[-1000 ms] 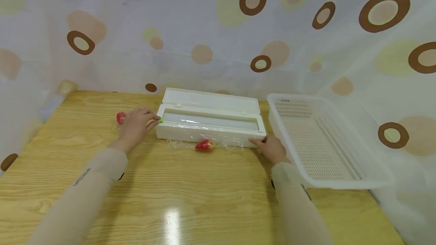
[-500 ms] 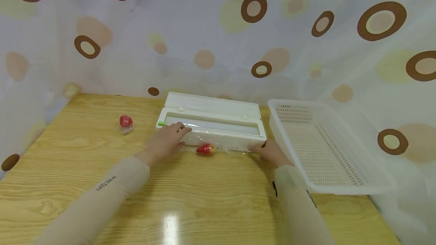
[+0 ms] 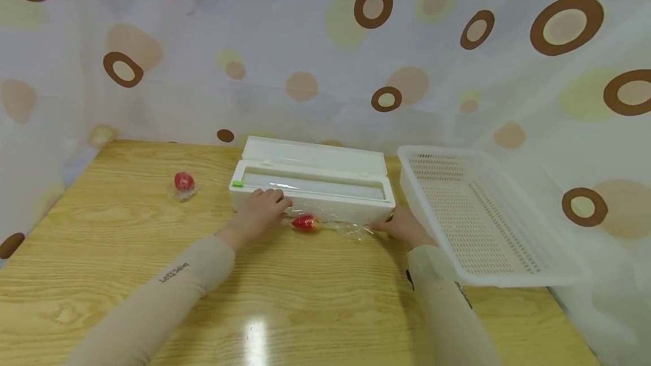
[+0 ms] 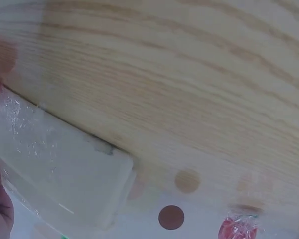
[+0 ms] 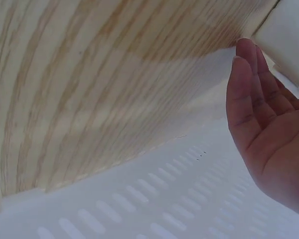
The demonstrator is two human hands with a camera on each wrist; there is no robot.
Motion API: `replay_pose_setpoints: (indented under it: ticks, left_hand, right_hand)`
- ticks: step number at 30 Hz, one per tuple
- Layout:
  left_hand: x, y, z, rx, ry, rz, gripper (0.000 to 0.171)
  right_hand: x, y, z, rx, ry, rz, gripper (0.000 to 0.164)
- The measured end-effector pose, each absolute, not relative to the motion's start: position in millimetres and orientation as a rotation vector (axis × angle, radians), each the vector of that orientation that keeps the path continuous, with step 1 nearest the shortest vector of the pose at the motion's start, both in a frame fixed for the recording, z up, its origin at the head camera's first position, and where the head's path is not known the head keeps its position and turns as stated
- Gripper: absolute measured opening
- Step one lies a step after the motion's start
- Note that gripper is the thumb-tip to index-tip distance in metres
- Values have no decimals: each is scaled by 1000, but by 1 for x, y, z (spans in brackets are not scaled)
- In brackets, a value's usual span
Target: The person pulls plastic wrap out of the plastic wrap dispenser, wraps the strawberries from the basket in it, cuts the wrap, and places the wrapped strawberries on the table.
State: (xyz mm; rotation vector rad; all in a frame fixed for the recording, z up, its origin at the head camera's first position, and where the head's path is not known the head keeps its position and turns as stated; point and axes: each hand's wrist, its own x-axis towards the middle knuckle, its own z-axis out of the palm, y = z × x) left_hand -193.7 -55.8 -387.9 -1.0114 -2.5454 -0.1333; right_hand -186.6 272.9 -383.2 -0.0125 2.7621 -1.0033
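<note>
A white cling film dispenser (image 3: 315, 206) stands with its lid up and a roll (image 3: 325, 187) inside. Its green slide cutter (image 3: 237, 184) sits at the left end. Clear cling film (image 3: 356, 231) hangs along the front. On the film lies a small red fruit-like thing (image 3: 306, 223) with a yellowish end. My left hand (image 3: 260, 212) pinches the film at the left of the dispenser's front; its fingertips are partly hidden. Near the front right corner, my right hand (image 3: 404, 226) holds the film's other side, thumb and fingertips close together in the right wrist view.
A white slotted plastic basket (image 3: 432, 213) stands close to the right hand. At the back left of the wooden table (image 3: 285, 304) sits another small red thing (image 3: 183, 181) wrapped in film. A spotted curtain (image 3: 305, 44) hangs behind.
My left hand has let go of the green cutter and moved right and down to the film at the dispenser's front. The right hand stays near its corner; the film's right end shifts slightly forward.
</note>
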Motion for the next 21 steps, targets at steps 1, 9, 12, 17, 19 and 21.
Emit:
replay_pose_setpoints:
  ticks: [1,9,12,17,19,21]
  left_hand:
    - [-193,-55,-388,-1017,-2569,-135,14]
    - [-191,-43,-392,-1032,-2830,-252,14]
    - [-191,-36,-397,-1015,-2896,-214,23]
    - [-190,-23,-407,-915,-2858,-73,20]
    - [-190,-21,-409,-871,-2858,-48,19]
    - [-191,-22,-409,-846,-2874,-44,20]
  right_hand:
    - [-187,273,-383,-38,2767,-1001,57]
    - [-187,270,-378,27,2840,-777,69]
    - [-185,271,-379,110,2839,-702,78]
    - [-183,269,-385,123,2873,-559,84]
    - [-182,267,-384,95,2872,-424,96]
    - [-179,264,-378,69,2829,-312,114]
